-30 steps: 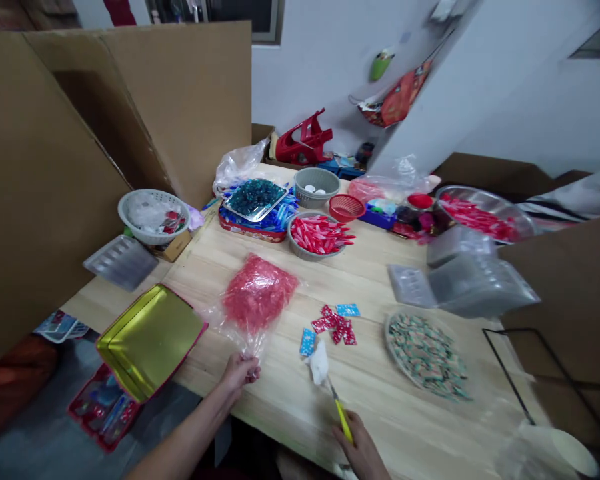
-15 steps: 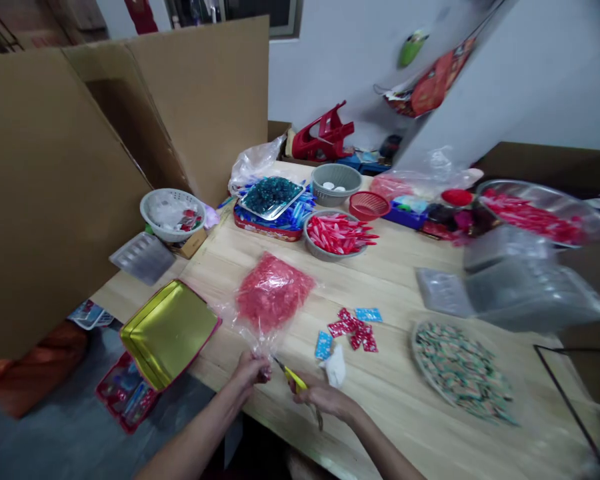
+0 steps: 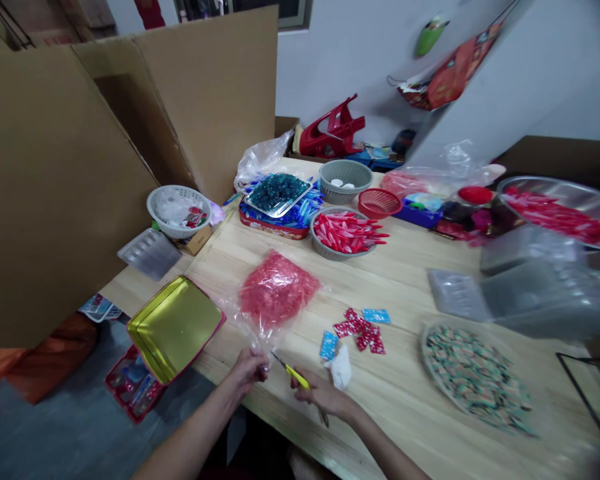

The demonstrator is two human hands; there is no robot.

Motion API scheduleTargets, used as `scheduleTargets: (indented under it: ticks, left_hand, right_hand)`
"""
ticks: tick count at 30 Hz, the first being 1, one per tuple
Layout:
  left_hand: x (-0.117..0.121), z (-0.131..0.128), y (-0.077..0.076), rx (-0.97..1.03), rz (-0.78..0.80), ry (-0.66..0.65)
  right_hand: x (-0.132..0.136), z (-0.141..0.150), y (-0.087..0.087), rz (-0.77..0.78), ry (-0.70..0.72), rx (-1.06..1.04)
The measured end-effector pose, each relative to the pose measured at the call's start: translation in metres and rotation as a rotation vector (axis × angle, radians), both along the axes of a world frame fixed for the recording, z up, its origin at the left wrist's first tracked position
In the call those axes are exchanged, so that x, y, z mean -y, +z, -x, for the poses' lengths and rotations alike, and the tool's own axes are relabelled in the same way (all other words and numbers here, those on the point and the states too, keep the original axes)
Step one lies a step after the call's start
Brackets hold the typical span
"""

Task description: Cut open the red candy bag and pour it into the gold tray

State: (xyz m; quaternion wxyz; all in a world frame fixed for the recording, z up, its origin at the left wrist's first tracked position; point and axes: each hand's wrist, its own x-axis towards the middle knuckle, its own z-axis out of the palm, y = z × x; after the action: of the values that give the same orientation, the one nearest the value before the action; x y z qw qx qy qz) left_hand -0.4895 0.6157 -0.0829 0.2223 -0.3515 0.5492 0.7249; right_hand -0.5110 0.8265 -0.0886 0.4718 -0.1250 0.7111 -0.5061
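A clear plastic bag of red sweets (image 3: 277,293) lies on the wooden table (image 3: 410,280). My left hand (image 3: 250,369) is closed on the twisted neck of that bag at the table's near edge. My right hand (image 3: 323,395) grips yellow-handled scissors (image 3: 296,376), whose blades point left and reach the bag's neck just beside my left fingers. A crumpled white scrap (image 3: 341,367) lies right beside my right hand. A few red and blue sachets (image 3: 358,328) are scattered just beyond it.
A gold tin lid (image 3: 174,327) overhangs the table's left edge. A round tray of mixed sweets (image 3: 475,377) sits to the right, clear plastic trays (image 3: 530,293) behind it. Baskets of red sticks (image 3: 345,233) and blue sweets (image 3: 277,193) stand further back. Cardboard sheets (image 3: 60,180) rise at the left.
My right hand has swung the scissors from the near right edge over to the bag's neck. My left hand kept its grip on the bag. The view has shifted slightly left.
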Motion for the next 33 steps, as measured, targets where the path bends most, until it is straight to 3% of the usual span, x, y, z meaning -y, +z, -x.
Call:
scheduleTargets:
  ticks: [4,13,21,33]
  left_hand:
    - [0.005,0.004,0.005,-0.014,-0.008,-0.010]
    - [0.011,0.004,0.004,-0.075,0.047,-0.032]
    - [0.025,0.004,0.000,-0.104,0.059,-0.099]
    - [0.023,0.003,0.006,-0.096,0.011,-0.082]
  right_hand:
    - [0.008,0.002,-0.001,0.101,-0.023,0.119]
    - [0.006,0.002,0.009,-0.038,-0.039,-0.056]
    - [-0.008,-0.001,0.024,0.132,-0.058,0.240]
    - [0.009,0.007,0.020,0.084,0.005,0.259]
